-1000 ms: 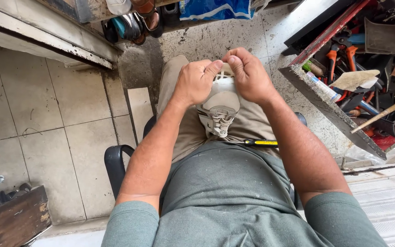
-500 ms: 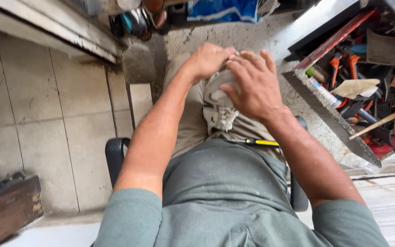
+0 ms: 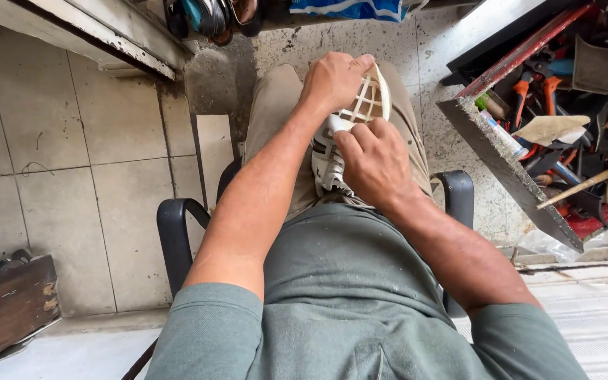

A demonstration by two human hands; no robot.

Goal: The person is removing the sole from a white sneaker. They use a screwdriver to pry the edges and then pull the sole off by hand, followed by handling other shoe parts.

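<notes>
A white sports shoe [image 3: 357,116] with a cream grid-patterned sole lies on my lap, sole turned up. My left hand [image 3: 332,79] grips its far end, thumb over the sole edge. My right hand [image 3: 374,160] is closed over the near side of the shoe, fingers pinched near a small white piece at the sole's edge; what it pinches is too hidden to tell. I sit on a black armchair [image 3: 177,236] in khaki trousers and a grey-green shirt.
An open tool drawer [image 3: 522,183] at right holds orange-handled pliers, tubes, a wooden stick and scraps. Shoes [image 3: 209,15] lie under a shelf at the top. A wooden box [image 3: 8,309] sits at lower left on the tiled floor.
The shoe has been turned so its grid sole faces up. My right hand dropped from the top of the shoe to its near side; my left hand stays on the far end.
</notes>
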